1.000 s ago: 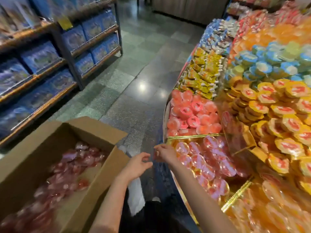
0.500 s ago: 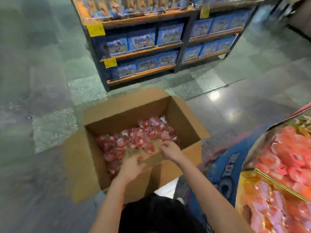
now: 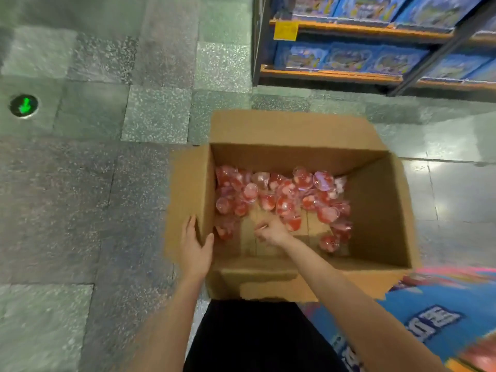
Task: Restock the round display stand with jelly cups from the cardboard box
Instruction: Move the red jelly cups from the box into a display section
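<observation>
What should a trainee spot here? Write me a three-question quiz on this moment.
1. True or false: the left hand grips the left wall of the cardboard box.
2. The jelly cups lie mostly: A) toward the far wall, B) against the near wall, C) on the floor.
3. Fill in: the right hand reaches inside the ____.
Key: 1 true; 2 A; 3 box.

red jelly cups (image 3: 281,196), brown cardboard box (image 3: 375,210), grey speckled floor (image 3: 107,183)
</observation>
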Demonstrator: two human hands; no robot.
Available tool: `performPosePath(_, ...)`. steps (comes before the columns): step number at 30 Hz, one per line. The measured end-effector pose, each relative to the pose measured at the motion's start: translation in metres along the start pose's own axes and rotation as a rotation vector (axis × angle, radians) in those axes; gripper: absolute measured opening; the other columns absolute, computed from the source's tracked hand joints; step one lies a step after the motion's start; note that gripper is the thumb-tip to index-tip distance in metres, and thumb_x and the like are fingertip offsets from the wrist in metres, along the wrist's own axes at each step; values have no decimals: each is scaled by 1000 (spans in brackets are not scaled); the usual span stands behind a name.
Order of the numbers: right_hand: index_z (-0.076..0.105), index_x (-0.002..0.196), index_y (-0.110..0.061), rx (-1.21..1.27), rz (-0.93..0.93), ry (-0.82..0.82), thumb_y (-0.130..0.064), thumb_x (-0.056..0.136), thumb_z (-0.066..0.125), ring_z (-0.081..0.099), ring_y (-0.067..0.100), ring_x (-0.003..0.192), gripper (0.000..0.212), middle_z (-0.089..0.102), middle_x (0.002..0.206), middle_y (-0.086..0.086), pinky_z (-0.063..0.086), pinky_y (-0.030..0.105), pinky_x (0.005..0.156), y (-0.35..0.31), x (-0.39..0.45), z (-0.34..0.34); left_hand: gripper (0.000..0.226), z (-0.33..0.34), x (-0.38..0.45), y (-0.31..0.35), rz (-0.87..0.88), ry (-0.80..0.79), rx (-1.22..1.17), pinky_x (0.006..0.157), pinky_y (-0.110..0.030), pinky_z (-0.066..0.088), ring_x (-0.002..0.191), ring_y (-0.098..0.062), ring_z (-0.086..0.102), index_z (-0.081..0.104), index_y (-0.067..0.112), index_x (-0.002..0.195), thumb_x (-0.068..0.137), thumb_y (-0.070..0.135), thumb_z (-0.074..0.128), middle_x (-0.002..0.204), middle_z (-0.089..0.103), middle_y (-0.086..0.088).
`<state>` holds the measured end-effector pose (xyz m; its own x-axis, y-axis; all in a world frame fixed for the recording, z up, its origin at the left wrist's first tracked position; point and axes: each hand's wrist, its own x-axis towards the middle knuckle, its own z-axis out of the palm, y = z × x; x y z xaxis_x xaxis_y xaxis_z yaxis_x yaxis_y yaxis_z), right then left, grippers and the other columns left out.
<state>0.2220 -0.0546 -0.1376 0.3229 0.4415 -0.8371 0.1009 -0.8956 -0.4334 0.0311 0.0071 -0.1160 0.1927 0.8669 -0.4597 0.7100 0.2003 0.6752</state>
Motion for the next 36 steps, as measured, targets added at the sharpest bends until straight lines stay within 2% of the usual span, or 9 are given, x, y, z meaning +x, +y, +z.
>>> performPosePath(5, 57, 90, -14, -23, 120, -153, -11, 86, 67, 57, 21, 72, 11, 59, 79, 6, 49, 30, 63, 6, 50, 36, 76, 20, 2, -13, 48, 109, 17, 118, -27, 14, 146, -17, 19, 24, 14, 152, 88, 9, 64, 159, 21, -4)
performPosePath(10, 54, 82, -22, 14, 177, -246, -12, 75, 78, 62, 24, 86, 27, 64, 93, 8, 54, 39, 81, 3, 70, 58, 71, 24, 0, -12, 70, 241, 90, 105, -1, 6, 133, -22, 35, 40, 7, 144, 79, 8, 68, 149, 41, -12)
performPosePath(15, 58, 117, -11, 364, 327, -271, -17, 91, 63, 57, 16, 89, 28, 61, 114, 6, 51, 29, 78, -10, 101, 75, 73, 31, -1, -17, 30, 303, 100, 107, -20, 25, 135, -11, 34, 39, 18, 146, 77, 27, 61, 150, 40, 0)
performPosePath(18, 49, 112, -23, 373, 399, -287, -33, 98, 49, 52, 12, 81, 17, 57, 105, 1, 48, 35, 84, -19, 115, 86, 77, 32, 1, -21, 56, 318, 127, 108, -24, 29, 136, -11, 36, 38, 19, 146, 75, 38, 58, 151, 40, 1)
performPosePath(23, 51, 99, -16, 408, 487, -292, -25, 99, 48, 52, 18, 75, 10, 53, 80, 1, 48, 37, 88, -25, 122, 92, 84, 30, 1, -26, 135, 274, 146, 112, -13, 18, 136, -19, 38, 39, 22, 145, 70, 50, 64, 152, 38, -5)
performPosePath(26, 48, 115, -17, 467, 431, -351, -19, 96, 53, 52, 17, 81, 20, 51, 93, 2, 46, 43, 94, -21, 110, 77, 86, 29, 0, -25, 169, 277, 114, 109, -6, 14, 135, -16, 36, 40, 26, 143, 68, 57, 67, 150, 40, -8)
performPosePath(30, 46, 135, -10, 482, 230, -509, -23, 91, 62, 55, 23, 114, 48, 55, 126, 9, 49, 36, 98, -20, 78, 34, 97, 27, -2, -26, 207, 197, 119, 111, -21, 20, 137, -21, 36, 34, 31, 146, 63, 70, 66, 154, 33, -9)
performPosePath(34, 53, 126, -12, 379, -108, -528, -16, 91, 61, 62, 19, 106, 36, 64, 117, 7, 49, 31, 94, -34, 35, -7, 100, 22, -1, -20, 180, 128, 40, 113, -26, 20, 140, -20, 32, 44, 29, 140, 56, 81, 62, 156, 29, -8)
performPosePath(36, 58, 117, -16, 253, -244, -506, -17, 85, 71, 64, 19, 104, 34, 68, 113, 8, 49, 32, 96, -42, 18, -10, 96, 21, -2, -17, 170, 118, -1, 113, -19, 17, 139, -18, 30, 58, 26, 131, 53, 82, 63, 155, 30, -8)
